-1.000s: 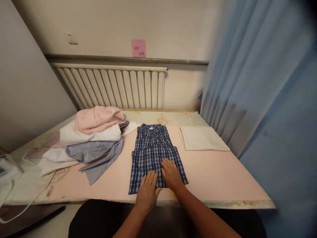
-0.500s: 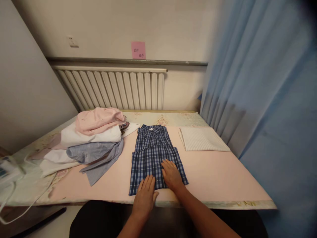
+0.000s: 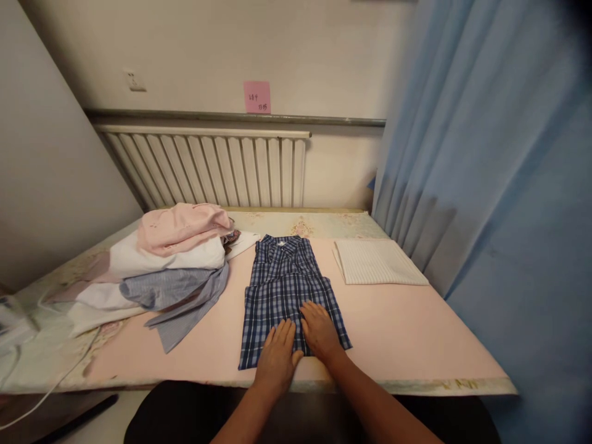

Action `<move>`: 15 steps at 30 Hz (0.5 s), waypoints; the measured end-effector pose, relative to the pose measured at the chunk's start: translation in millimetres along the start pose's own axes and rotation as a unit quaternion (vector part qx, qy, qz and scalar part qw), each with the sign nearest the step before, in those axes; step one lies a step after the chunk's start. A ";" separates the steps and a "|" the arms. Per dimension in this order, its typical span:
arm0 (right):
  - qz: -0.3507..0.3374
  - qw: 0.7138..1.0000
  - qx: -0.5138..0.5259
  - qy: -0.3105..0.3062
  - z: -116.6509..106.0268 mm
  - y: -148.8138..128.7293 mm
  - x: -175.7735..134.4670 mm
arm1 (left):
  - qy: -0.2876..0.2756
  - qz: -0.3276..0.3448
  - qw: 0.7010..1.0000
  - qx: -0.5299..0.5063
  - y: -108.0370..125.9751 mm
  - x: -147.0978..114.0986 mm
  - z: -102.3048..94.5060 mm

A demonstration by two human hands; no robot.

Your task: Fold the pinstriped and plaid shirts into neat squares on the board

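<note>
A blue plaid shirt lies partly folded on the pink cloth, its collar pointing away from me and its lower part turned up over the middle. My left hand rests on the near edge of the shirt, fingers stretched out, palm down. Higher and to the right, my right hand lies flat on the fabric with its fingers extended. Neither hand grips anything. Part of the shirt's near edge is hidden under both hands.
A heap of clothes in pink, white and grey-blue lies left. To the right is a folded striped cloth. A radiator stands behind the table, a blue curtain hangs along the right, and a white cord trails at lower left.
My left hand has slid slightly up and to the right on the shirt, closer to my right hand. My right hand stays nearly in place. The view has shifted a little.
</note>
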State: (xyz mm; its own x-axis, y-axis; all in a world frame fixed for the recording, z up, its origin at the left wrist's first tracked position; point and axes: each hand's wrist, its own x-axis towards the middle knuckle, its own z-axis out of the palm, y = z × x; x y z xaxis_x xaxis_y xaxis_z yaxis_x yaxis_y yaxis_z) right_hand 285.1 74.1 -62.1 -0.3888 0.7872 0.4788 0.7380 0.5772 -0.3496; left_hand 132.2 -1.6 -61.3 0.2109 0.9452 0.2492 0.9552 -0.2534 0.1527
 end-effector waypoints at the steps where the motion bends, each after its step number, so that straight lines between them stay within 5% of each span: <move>1: 0.000 1.000 0.002 0.001 0.1 0.2 -0.1 | 0.000 0.007 1.000 -0.003 -0.5 1.1 1.0; 15: -0.001 1.000 0.001 0.007 -1.8 -1.4 0.2 | 0.026 -0.007 1.000 0.016 -3.8 -16.2 6.1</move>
State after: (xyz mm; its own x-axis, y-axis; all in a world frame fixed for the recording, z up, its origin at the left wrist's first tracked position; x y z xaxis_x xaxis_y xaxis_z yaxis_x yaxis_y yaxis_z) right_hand 285.0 73.1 -60.1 -0.3828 0.7832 0.4900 0.7365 0.5789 -0.3499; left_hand 126.4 -14.6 -71.7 0.1879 0.9364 0.2963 0.9643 -0.2332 0.1255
